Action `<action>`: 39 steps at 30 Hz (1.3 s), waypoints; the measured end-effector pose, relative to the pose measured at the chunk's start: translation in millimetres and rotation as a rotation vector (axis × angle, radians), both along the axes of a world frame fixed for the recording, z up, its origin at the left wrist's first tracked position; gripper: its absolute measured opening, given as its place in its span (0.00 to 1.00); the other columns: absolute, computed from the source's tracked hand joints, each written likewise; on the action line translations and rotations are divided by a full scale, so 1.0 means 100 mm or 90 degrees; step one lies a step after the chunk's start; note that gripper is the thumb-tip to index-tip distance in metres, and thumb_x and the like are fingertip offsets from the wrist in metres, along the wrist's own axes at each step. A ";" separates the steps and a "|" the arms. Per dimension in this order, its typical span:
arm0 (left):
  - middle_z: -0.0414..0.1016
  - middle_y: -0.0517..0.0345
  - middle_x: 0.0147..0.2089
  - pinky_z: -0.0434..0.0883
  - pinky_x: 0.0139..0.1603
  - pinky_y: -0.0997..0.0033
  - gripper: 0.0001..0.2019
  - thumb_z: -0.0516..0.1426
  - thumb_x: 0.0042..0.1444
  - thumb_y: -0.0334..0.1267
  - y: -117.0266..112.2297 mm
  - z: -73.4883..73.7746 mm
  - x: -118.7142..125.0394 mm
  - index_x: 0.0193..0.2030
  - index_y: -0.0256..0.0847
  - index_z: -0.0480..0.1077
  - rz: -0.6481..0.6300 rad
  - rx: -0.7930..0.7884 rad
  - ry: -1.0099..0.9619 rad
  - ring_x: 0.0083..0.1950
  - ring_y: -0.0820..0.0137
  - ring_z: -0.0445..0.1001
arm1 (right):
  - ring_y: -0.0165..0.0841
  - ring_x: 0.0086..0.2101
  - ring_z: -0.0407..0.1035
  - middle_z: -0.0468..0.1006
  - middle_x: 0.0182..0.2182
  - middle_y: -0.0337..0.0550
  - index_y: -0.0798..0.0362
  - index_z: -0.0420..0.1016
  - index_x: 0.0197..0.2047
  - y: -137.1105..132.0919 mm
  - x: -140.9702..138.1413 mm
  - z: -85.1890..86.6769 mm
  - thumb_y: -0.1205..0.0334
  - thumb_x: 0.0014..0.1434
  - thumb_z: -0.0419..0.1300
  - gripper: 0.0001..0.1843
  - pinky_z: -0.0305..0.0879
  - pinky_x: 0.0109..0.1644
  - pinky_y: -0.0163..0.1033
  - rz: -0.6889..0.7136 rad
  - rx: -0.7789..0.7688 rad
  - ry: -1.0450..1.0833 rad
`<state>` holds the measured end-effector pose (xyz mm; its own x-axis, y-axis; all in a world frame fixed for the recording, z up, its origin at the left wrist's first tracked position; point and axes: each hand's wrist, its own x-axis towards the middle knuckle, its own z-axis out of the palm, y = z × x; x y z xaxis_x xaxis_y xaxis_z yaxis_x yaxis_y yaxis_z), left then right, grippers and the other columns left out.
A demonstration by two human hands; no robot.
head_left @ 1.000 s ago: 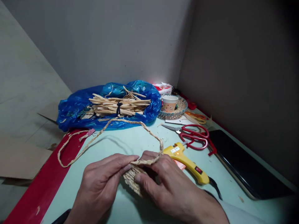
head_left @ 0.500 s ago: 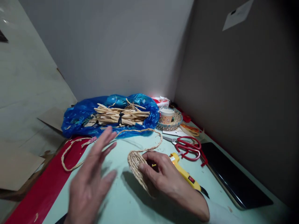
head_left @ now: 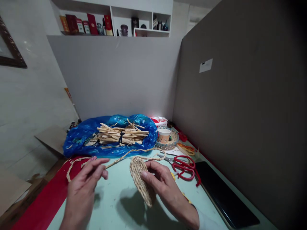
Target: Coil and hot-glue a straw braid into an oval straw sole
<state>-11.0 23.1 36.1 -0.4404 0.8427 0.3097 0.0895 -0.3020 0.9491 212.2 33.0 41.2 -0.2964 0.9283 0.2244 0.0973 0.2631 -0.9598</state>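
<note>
In my right hand (head_left: 165, 185) is an oval piece of coiled straw rope (head_left: 139, 179), pinched along its right edge between thumb and fingers and tilted above the table. From its top end a loose braided straw cord (head_left: 129, 153) loops right, then runs left across the table. My left hand (head_left: 87, 183) is at the left, fingers stretched out and apart. The cord reaches its fingertips and passes out of sight behind it; I see no grip on it. More cord (head_left: 69, 171) shows left of that hand, over the red strip.
A tied bundle of dry straw (head_left: 122, 134) lies on a blue plastic bag (head_left: 79, 137). Rightward are a paper cup (head_left: 164, 136) in a woven basket (head_left: 176, 140), red-handled scissors (head_left: 184, 163) and a black tablet-like slab (head_left: 223, 195). My right hand mostly hides a yellow tool (head_left: 173, 176).
The view has tilted up, bringing shelves into sight. My left hand has lowered to the cord, its fingers less raised. My right hand still holds the coiled piece, now turned more face-on.
</note>
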 end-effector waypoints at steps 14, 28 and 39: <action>0.60 0.71 0.20 0.56 0.16 0.82 0.15 0.64 0.57 0.51 -0.46 -0.10 0.36 0.37 0.41 0.71 -0.162 -0.116 -0.073 0.17 0.79 0.58 | 0.44 0.48 0.70 0.80 0.46 0.48 0.51 0.78 0.43 -0.22 0.00 0.01 0.50 0.64 0.58 0.15 0.62 0.54 0.48 0.084 0.033 -0.077; 0.53 0.70 0.16 0.52 0.21 0.74 0.24 0.59 0.62 0.49 -0.66 -0.19 0.32 0.19 0.43 0.56 -0.080 -0.061 0.024 0.19 0.77 0.51 | 0.46 0.52 0.69 0.79 0.50 0.50 0.51 0.78 0.47 -0.30 -0.03 -0.01 0.46 0.62 0.58 0.19 0.63 0.58 0.50 0.074 0.008 -0.103; 0.81 0.60 0.32 0.73 0.42 0.74 0.03 0.65 0.55 0.38 -0.70 0.01 0.30 0.34 0.48 0.82 -0.049 -0.049 0.036 0.38 0.65 0.77 | 0.47 0.52 0.70 0.79 0.51 0.52 0.52 0.79 0.51 -0.38 -0.02 0.00 0.45 0.64 0.56 0.23 0.64 0.58 0.53 0.069 0.044 -0.131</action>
